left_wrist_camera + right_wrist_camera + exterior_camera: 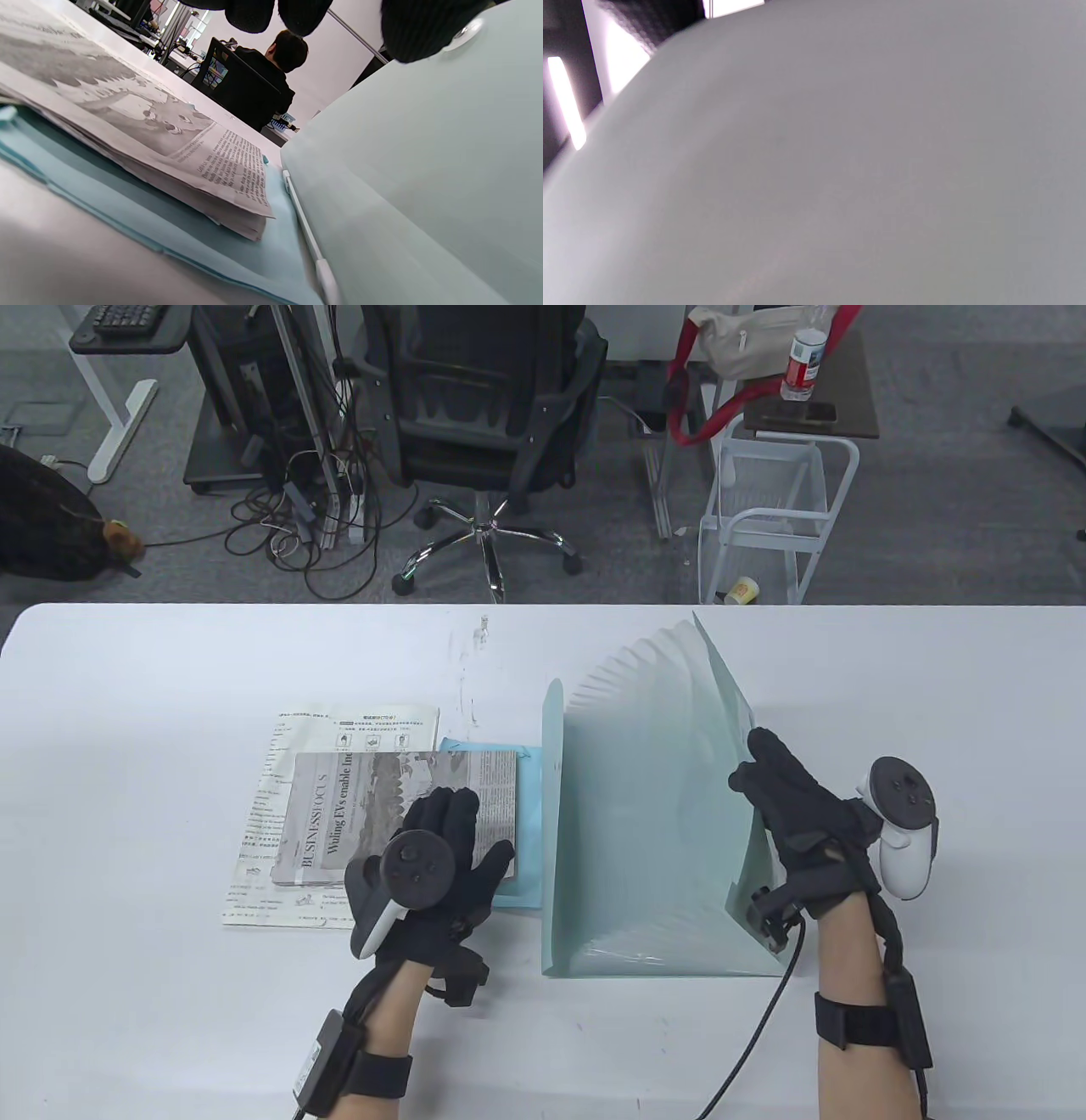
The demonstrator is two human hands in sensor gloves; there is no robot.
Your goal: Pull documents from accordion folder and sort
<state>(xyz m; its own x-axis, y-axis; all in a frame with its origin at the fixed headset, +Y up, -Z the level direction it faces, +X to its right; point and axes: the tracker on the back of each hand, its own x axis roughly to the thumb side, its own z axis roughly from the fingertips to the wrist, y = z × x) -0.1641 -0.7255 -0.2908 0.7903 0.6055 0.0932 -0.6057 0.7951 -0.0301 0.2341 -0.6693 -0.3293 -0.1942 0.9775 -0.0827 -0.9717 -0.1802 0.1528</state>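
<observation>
A pale green accordion folder (645, 814) stands fanned open on the white table (153, 687), right of centre. My right hand (753, 759) grips the upper edge of its right-hand cover, fingers curled over the rim. That cover fills the right wrist view (840, 169). My left hand (471, 827) lies spread over the lower right part of a folded newspaper (356, 806), just left of the folder. The newspaper lies on a light blue sheet (530, 806), over a printed white sheet (356, 725). The left wrist view shows the newspaper (127, 110), the blue sheet (178, 228) and the folder's cover (424, 169).
A black office chair (484, 415) and a white wire cart (764, 517) stand beyond the table's far edge. Bare tabletop lies to the left of the papers and to the right of the folder. A seated person (271, 76) shows in the left wrist view.
</observation>
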